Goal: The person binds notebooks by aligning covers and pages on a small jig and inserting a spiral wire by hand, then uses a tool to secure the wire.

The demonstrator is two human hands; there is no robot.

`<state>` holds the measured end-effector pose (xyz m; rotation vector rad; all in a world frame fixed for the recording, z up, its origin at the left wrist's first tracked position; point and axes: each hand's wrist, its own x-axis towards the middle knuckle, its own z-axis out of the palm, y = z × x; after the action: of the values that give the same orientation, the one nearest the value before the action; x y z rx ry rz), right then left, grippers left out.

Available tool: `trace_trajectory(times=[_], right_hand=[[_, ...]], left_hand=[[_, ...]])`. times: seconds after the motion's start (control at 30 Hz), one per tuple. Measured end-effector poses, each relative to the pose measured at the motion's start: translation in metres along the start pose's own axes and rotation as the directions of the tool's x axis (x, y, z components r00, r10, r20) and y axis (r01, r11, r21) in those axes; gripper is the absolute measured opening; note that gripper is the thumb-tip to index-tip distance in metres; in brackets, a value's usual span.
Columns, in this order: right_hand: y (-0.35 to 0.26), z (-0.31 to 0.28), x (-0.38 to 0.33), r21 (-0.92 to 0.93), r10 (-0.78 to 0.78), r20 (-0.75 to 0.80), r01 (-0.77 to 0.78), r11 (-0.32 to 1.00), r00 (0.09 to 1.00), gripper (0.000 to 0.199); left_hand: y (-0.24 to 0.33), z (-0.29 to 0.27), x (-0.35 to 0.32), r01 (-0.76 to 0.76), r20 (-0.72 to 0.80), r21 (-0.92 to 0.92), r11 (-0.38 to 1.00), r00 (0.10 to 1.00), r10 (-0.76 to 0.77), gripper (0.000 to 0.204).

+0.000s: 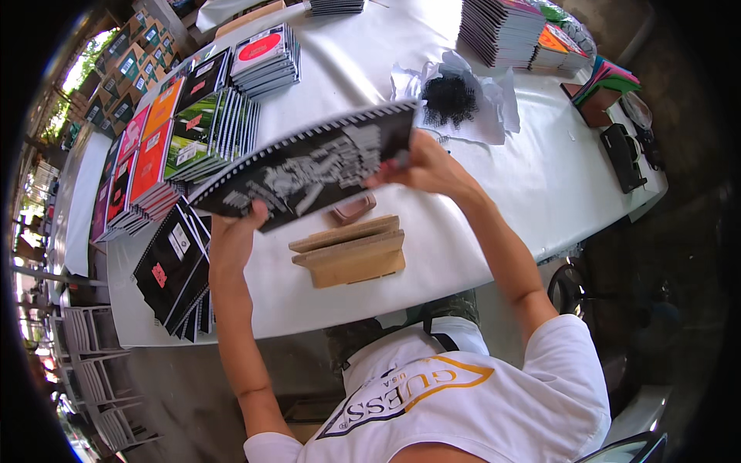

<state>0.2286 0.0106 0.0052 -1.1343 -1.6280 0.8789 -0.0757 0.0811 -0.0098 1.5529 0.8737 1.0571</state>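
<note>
I hold a black spiral-bound notebook (309,166) with a grey and white cover pattern up over the white table (478,201). My left hand (231,235) grips its lower left corner. At the right edge of the notebook my right hand (421,166) is closed on it, near the end of the spiral. Below the notebook a wooden stand (351,251) of stacked boards rests on the table, with a small brown object (353,208) just behind it.
Stacks of notebooks in black, red, orange and green (177,147) fill the table's left side, with more stacks (502,31) at the far right. A pile of black spiral coils (449,99) lies on white paper. A black device (621,154) sits near the right edge. Folded chairs (100,370) stand lower left.
</note>
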Motion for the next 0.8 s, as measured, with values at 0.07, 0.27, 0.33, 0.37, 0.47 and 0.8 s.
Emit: trace_trajectory(times=[0.07, 0.27, 0.33, 0.37, 0.47, 0.8], right_hand=[[-0.021, -0.003, -0.038, -0.010, 0.065, -0.032, -0.065, 0.998, 0.997, 0.027], [0.010, 0.019, -0.082, 0.161, 0.166, -0.097, -0.150, 0.976, 0.981, 0.023], [0.023, 0.013, -0.090, 0.036, -0.053, -0.079, 0.056, 0.998, 0.995, 0.032], [0.024, 0.015, -0.095, 0.225, 0.005, -0.070, 0.011, 0.974, 0.998, 0.036], [0.032, 0.013, -0.097, -0.073, -0.059, 0.232, 0.078, 0.994, 0.971, 0.055], [0.139, -0.103, 0.164, -0.215, 0.085, -0.240, -0.138, 0.967, 0.967, 0.019]], left_hand=[[0.009, 0.007, -0.019, 0.027, 0.072, 0.004, 1.000, 0.997, -0.027, 0.046], [0.020, 0.036, -0.031, 0.169, 0.378, -0.067, 0.983, 0.916, -0.132, 0.040], [0.012, 0.036, -0.031, 0.114, 0.375, -0.038, 0.993, 0.923, -0.091, 0.055], [0.005, 0.036, -0.033, 0.019, 0.357, -0.032, 0.999, 0.934, -0.007, 0.060], [-0.029, 0.040, -0.046, -0.058, 0.212, -0.143, 0.988, 0.973, 0.088, 0.120], [-0.080, 0.051, -0.071, -0.064, -0.115, -0.195, 0.979, 0.993, 0.042, 0.118]])
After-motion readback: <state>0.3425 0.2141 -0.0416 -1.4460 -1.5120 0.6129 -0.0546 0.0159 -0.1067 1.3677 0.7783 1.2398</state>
